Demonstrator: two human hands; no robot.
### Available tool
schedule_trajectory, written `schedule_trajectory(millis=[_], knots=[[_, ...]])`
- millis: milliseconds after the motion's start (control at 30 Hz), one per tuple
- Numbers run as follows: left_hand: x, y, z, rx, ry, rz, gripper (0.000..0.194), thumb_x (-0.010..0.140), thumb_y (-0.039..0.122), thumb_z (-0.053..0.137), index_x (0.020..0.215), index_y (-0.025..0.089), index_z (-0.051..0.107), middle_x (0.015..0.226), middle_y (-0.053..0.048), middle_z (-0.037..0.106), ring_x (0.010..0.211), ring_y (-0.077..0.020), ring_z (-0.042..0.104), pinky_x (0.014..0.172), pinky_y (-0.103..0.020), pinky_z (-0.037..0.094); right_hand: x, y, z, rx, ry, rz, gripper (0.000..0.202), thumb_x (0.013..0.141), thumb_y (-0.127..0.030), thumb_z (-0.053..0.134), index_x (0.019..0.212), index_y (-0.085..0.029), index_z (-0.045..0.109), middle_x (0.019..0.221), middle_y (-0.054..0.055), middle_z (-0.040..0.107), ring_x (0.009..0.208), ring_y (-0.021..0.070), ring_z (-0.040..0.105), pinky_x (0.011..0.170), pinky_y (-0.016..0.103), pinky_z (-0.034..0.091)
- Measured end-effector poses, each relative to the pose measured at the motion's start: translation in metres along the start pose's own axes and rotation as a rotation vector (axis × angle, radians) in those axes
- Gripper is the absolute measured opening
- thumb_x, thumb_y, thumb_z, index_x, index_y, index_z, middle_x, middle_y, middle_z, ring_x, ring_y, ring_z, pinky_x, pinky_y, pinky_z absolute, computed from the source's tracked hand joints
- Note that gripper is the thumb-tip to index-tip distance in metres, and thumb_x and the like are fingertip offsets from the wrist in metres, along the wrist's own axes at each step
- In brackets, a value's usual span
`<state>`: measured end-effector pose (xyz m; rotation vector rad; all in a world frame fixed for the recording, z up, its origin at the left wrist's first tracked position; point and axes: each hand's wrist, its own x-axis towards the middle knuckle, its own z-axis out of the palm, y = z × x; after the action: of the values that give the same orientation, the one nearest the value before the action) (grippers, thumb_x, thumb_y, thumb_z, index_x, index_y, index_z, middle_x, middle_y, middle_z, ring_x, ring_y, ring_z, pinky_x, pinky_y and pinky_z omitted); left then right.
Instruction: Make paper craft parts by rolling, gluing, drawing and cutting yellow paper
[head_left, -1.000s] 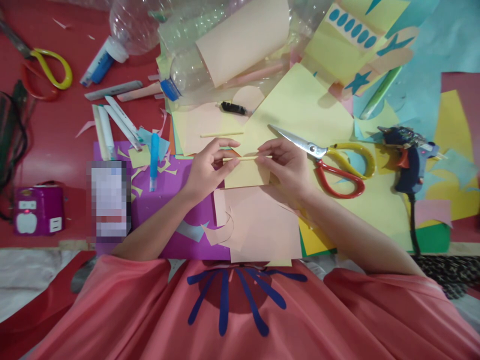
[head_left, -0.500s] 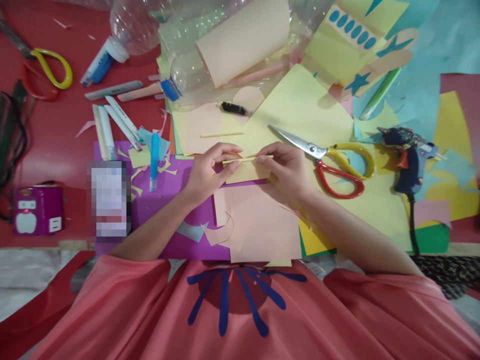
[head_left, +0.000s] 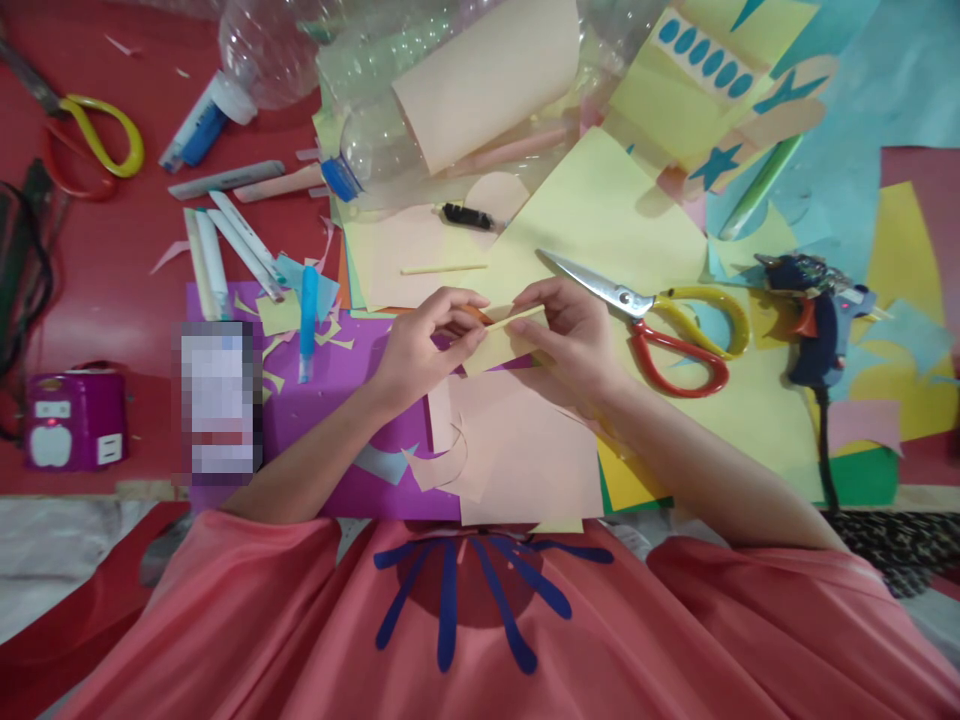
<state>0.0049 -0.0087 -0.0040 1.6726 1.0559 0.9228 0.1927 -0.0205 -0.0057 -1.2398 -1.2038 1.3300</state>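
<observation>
A thin pale-yellow paper stick spans the gap between my hands, tilted up towards the right. The fingertips of my left hand pinch its left end. My right hand grips it near the right end with thumb and fingers. Just beyond my hands, a second thin yellow paper stick lies on pale paper. Large scissors with one yellow and one red handle rest beside my right hand, blades partly apart. Under my wrists lie a peach paper sheet and a purple sheet.
A blue glue gun with a cord lies at the right. Markers, a phone and a purple box are at the left. Other scissors lie upper left. Clear plastic bottles and rolled peach paper fill the back.
The paper stick has tipped from nearly level to slanting, its right end higher. My left fingertips have moved slightly right, closer to my right hand.
</observation>
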Motion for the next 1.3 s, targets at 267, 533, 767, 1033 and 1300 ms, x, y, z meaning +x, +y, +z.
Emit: schedule_trajectory(millis=[267, 533, 767, 1033, 1300], knots=[[-0.007, 0.003, 0.009, 0.002, -0.022, 0.016, 0.022, 0.087, 0.025, 0.064, 0.107, 0.02, 0.058, 0.084, 0.002, 0.073, 0.073, -0.0082, 0.071, 0.064, -0.016, 0.057, -0.005, -0.007, 0.007, 0.119, -0.02, 0.149, 0.017, 0.077, -0.032, 0.072, 0.079, -0.02, 0.059, 0.078, -0.001, 0.059, 0.07, 0.0116, 0.057, 0.064, 0.028, 0.049], [-0.011, -0.002, 0.012, 0.048, -0.045, 0.152, 0.031, 0.088, 0.029, 0.065, 0.116, 0.022, 0.055, 0.091, 0.0, 0.071, 0.079, -0.0092, 0.071, 0.072, -0.02, 0.058, -0.008, -0.006, 0.01, 0.211, -0.043, 0.2, 0.027, 0.075, -0.042, 0.076, 0.078, -0.018, 0.064, 0.075, 0.0, 0.061, 0.068, 0.0127, 0.056, 0.065, 0.03, 0.047], [0.004, -0.011, -0.01, 0.243, -0.324, 0.379, 0.097, 0.074, 0.068, 0.067, 0.151, 0.031, 0.021, 0.153, -0.015, 0.038, 0.144, -0.0339, 0.037, 0.113, -0.054, 0.04, -0.007, -0.005, 0.003, 0.216, -0.135, 0.292, 0.034, 0.081, -0.043, 0.071, 0.066, -0.019, 0.051, 0.06, -0.005, 0.041, 0.055, 0.0076, 0.037, 0.052, 0.025, 0.033], [0.003, -0.015, -0.007, 0.304, -0.386, 0.412, 0.099, 0.084, 0.065, 0.056, 0.154, 0.037, -0.008, 0.158, -0.013, 0.03, 0.147, -0.0319, 0.031, 0.114, -0.056, 0.035, -0.007, -0.01, 0.005, 0.273, -0.231, 0.331, 0.022, 0.079, -0.035, 0.071, 0.075, -0.017, 0.059, 0.069, -0.002, 0.052, 0.063, 0.0088, 0.046, 0.061, 0.027, 0.039], [0.004, -0.019, -0.008, 0.485, -0.269, 0.483, 0.111, 0.075, 0.069, 0.064, 0.155, 0.031, -0.003, 0.148, -0.016, 0.044, 0.135, -0.033, 0.045, 0.112, -0.055, 0.037, -0.005, -0.004, 0.006, 0.044, -0.213, 0.264, 0.04, 0.069, -0.053, 0.076, 0.069, -0.018, 0.057, 0.065, -0.003, 0.051, 0.061, 0.0097, 0.042, 0.056, 0.027, 0.034]])
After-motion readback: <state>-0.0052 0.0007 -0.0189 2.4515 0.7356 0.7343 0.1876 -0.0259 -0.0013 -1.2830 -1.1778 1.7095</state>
